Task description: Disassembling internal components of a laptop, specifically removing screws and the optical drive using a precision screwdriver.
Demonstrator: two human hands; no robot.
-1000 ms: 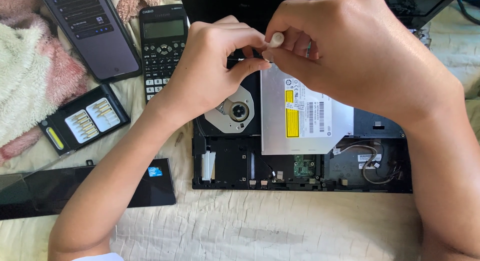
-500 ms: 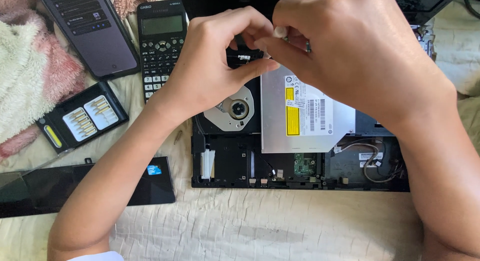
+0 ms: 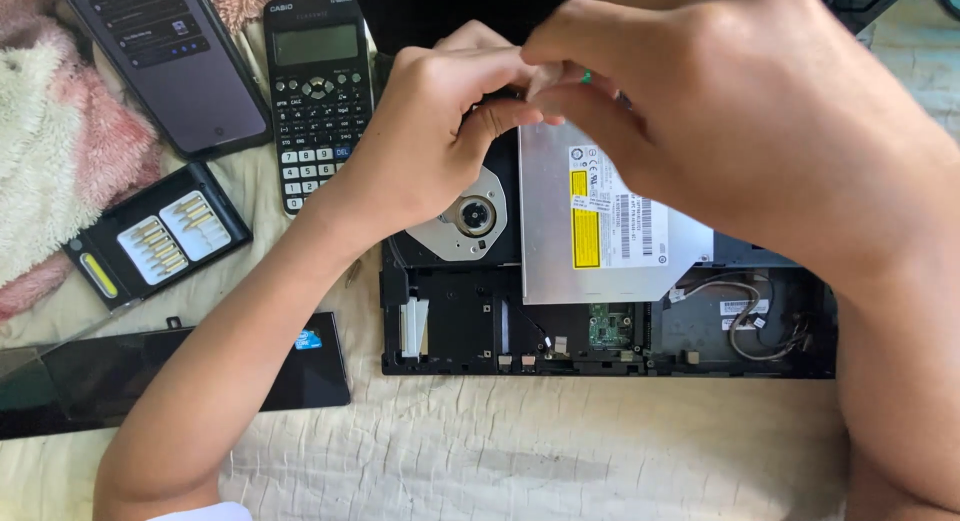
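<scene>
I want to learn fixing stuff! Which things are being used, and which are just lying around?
In use: left hand, right hand, silver disc drive, opened black laptop base.

Lying about: calculator, phone, screwdriver bit case, black cover panel, fluffy blanket.

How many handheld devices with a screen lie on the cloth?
2: a dark phone at top left, and a black calculator right of it, beside the left hand. Hands may hide others.

Silver optical drive [image 3: 600, 231], yellow label; black calculator [image 3: 318, 96].

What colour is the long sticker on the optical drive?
Yellow, on the silver optical drive; the head view shows it.
</scene>
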